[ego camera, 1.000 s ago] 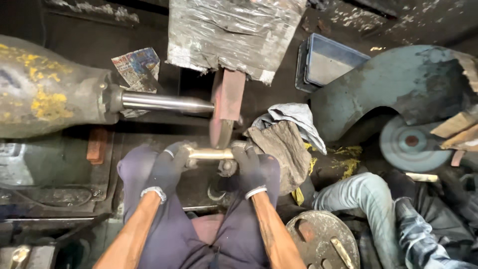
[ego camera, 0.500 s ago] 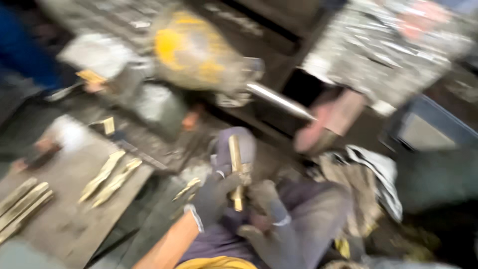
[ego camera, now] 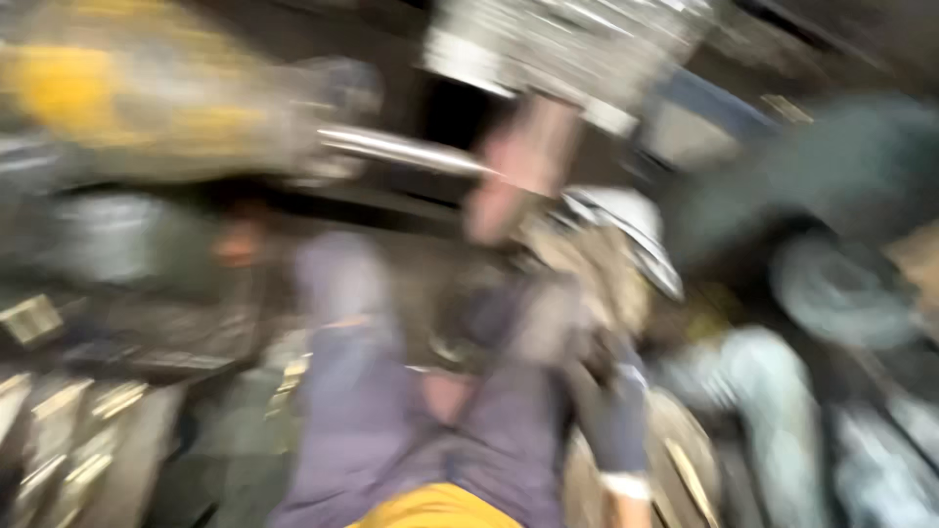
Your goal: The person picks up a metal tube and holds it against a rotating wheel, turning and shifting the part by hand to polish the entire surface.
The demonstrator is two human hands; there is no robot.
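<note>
The whole view is smeared by motion. My right hand (ego camera: 611, 411), in a dark glove with a pale cuff, hangs low beside my right knee, just above a round metal disc (ego camera: 685, 460). The blur hides whether its fingers hold anything. My left hand does not show. My legs in purple trousers (ego camera: 362, 411) fill the lower middle. Ahead of them a reddish grinding wheel (ego camera: 518, 166) sits on a shiny steel shaft (ego camera: 401, 152) that runs from a grey and yellow motor (ego camera: 117, 98).
A crumpled cloth (ego camera: 611, 249) lies right of the wheel. Several brass-coloured pieces (ego camera: 59, 411) lie on a surface at lower left. Another person's leg in jeans (ego camera: 753, 391) is at the right, below a dark rounded machine cover (ego camera: 841, 186).
The view swung left toward the brass pieces and has swung back to the wheel. Both hands had held a brass piece at the wheel; now only the right hand shows, lowered by my knee.
</note>
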